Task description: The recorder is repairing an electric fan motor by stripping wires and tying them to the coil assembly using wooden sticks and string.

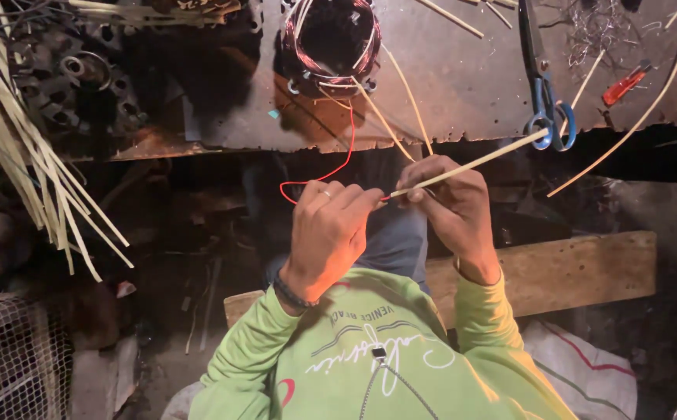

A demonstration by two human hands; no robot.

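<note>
Thin red insulated wire (340, 159) ran down from the round copper-wound motor stator (331, 37) on the table, looped left, then came back to the pinch point between both hands. Long pale cream sleeving tube (471, 164) lay tilted, lower end at that pinch point, upper end rising right toward the table edge.

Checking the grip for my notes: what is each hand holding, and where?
Left hand pinches the thin red wire at its free end; right hand holds the pale cream sleeve tube near its lower end.
</note>
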